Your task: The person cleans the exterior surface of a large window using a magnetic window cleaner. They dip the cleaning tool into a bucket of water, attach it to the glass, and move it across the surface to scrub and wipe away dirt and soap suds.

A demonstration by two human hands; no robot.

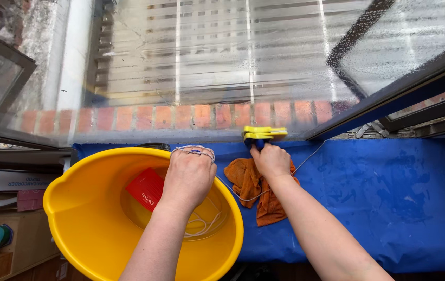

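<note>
L hand [190, 174] fisted round white cord [194, 151] over bucket [76, 208]; R hand [270, 158] clenched on yellow wiper [265, 133].

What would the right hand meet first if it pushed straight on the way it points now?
The right hand points up toward the wet window pane. The yellow tool in its grip probably already touches the glass, though depth is unclear.

Red rectangular label [146, 188] with white print: inside the yellow bucket [84, 218], under the water, just left of the left hand [190, 174]. Long white carton [4, 180] with dark print: far left of the left hand, lying flat. Brown cardboard box [9, 244] below the carton, open-topped. No screens.
</note>
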